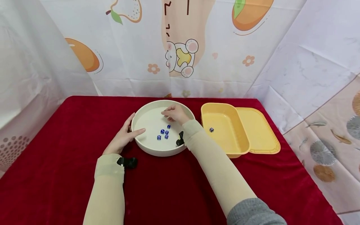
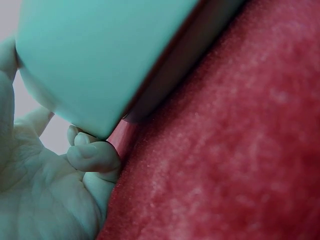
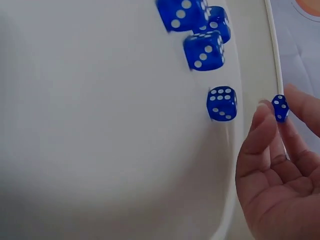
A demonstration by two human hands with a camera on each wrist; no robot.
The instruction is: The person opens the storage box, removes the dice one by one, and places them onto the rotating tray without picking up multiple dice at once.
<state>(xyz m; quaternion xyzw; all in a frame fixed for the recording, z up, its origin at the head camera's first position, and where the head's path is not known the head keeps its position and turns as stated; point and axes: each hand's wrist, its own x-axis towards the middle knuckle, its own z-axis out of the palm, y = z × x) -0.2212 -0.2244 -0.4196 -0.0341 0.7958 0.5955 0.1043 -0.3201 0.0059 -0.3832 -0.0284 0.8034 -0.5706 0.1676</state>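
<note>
A round white tray [image 1: 160, 152] stands on the red cloth, with several blue dice [image 1: 162, 131] lying together on its floor. My left hand [image 1: 121, 136] holds the tray's left side, the thumb over the rim and the other fingers against the outer wall; from the left wrist, curled fingers [image 2: 90, 155] show at the tray's lower edge. Above the inside of the tray, my right hand [image 1: 176, 114] pinches a blue die [image 3: 280, 108] between thumb and fingertips. In the right wrist view, other dice [image 3: 222, 103] lie on the white floor beside this hand.
Right of the tray is a yellow rectangular container [image 1: 243, 147] with one blue die [image 1: 211, 129] in it. Its flat yellow lid [image 1: 260, 131] lies along its right side. A printed curtain [image 1: 123, 62] hangs behind the table [image 1: 67, 193].
</note>
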